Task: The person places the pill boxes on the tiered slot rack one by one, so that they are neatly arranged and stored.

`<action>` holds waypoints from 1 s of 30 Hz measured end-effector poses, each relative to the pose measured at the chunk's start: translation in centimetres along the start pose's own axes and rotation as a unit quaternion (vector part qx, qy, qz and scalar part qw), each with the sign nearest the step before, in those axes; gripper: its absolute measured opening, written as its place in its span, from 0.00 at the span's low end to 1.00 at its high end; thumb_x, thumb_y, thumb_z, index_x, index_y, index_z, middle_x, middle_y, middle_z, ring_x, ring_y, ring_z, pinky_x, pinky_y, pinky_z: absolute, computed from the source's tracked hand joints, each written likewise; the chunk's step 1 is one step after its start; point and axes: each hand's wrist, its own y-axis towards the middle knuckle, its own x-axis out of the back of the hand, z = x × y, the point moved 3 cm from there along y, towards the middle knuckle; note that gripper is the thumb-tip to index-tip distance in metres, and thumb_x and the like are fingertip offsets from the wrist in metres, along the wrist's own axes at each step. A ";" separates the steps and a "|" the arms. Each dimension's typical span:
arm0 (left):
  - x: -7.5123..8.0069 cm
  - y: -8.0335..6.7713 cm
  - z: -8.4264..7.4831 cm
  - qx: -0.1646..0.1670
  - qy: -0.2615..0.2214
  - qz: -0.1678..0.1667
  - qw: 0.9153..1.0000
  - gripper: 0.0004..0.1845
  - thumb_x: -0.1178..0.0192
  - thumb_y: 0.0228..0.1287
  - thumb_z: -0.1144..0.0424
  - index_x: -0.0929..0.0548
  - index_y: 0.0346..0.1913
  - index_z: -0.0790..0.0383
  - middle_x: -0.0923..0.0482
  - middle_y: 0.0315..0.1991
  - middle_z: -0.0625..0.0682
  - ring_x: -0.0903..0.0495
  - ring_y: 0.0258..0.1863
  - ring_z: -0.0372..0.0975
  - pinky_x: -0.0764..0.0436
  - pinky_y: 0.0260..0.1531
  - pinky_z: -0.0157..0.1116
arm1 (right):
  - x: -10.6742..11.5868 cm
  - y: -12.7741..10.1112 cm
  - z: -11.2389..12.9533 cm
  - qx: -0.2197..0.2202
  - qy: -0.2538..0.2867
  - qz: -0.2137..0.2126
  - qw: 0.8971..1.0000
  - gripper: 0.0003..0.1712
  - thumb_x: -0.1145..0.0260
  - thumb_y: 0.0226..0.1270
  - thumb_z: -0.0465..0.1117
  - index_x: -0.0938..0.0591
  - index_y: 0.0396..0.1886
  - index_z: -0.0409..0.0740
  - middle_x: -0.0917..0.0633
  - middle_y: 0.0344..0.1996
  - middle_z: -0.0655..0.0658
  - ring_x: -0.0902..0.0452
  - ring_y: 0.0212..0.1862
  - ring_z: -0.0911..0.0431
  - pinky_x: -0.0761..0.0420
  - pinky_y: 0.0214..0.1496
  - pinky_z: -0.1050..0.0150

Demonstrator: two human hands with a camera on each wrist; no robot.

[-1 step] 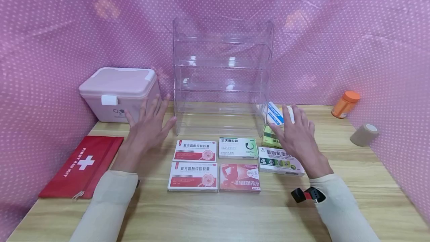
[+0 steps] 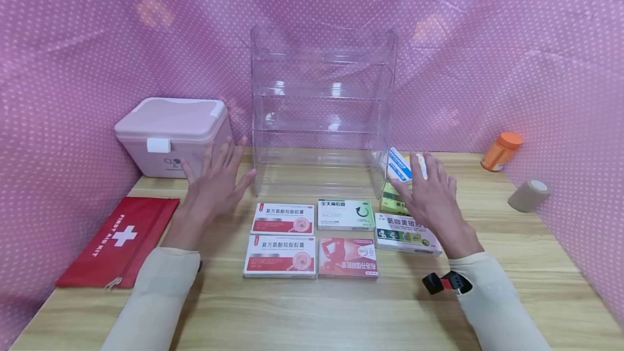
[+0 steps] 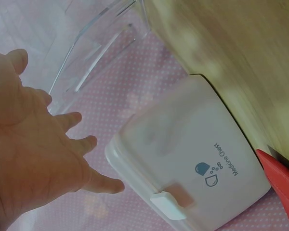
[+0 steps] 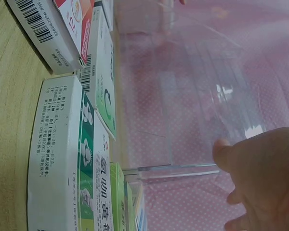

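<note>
Nearest, at six o'clock on the wooden table (image 2: 312, 313), two cream sleeves reach forward, the right one with a black and red clip (image 2: 447, 283) at its cuff; just beyond them lie the medicine boxes in two rows: a red-and-white box (image 2: 280, 256) at the near left with a second like it (image 2: 283, 219) right behind, a red box (image 2: 348, 258) beside the first, a white-and-green box (image 2: 345, 214) behind that, and a white box with green print (image 2: 407, 233) towards three o'clock, its end under the right wrist; the left hand (image 2: 214, 188) hovers at ten o'clock of the boxes with fingers spread wide and straight, holding nothing, palm facing the pink medicine chest (image 2: 173, 135), which stands closed just past its fingertips at eleven o'clock; the right hand (image 2: 429, 194) hovers at two o'clock, fingers straight and slightly apart, holding nothing, above a green box (image 2: 392, 202) and a blue-and-white box (image 2: 398, 164) that leans by the corner of the shelf; whether it touches them cannot be told; at eight o'clock a red first aid pouch (image 2: 119, 240) lies flat near the table edge; at twelve o'clock, beyond both hands, the clear acrylic shelf (image 2: 322, 107) stands upright with its tiers bare; far right, at two o'clock, a beige bandage roll (image 2: 528, 194) lies on its side and an orange-capped bottle (image 2: 501, 151) stands behind it against the pink dotted cloth (image 2: 536, 42)
</note>
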 end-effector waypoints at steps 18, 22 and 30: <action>1.0 1.6 -1.1 -0.023 -0.081 -0.041 0.996 0.43 0.57 0.84 0.37 0.68 0.88 0.38 0.71 0.91 0.53 0.67 0.89 0.60 0.62 0.74 0.82 | 0.9 1.1 -1.3 -0.006 0.043 0.008 0.999 0.48 0.38 0.81 0.55 0.47 0.87 0.37 0.48 0.83 0.22 0.51 0.82 0.23 0.47 0.79 0.21; 1.0 3.0 -1.2 -0.037 -0.127 -0.068 0.989 0.49 0.46 0.83 0.48 0.69 0.89 0.43 0.64 0.90 0.60 0.61 0.89 0.60 0.50 0.80 0.72 | 0.6 1.4 -1.5 -0.012 0.056 0.015 0.998 0.48 0.38 0.82 0.54 0.47 0.87 0.37 0.47 0.83 0.21 0.49 0.81 0.22 0.45 0.79 0.22; 1.0 6.0 -1.3 -0.019 -0.213 -0.119 0.970 0.57 0.38 0.74 0.66 0.68 0.89 0.48 0.58 0.89 0.63 0.49 0.86 0.63 0.46 0.84 0.62 | 0.5 2.2 -2.0 -0.025 0.081 0.035 0.996 0.47 0.40 0.83 0.54 0.47 0.87 0.36 0.43 0.81 0.21 0.45 0.80 0.24 0.41 0.78 0.23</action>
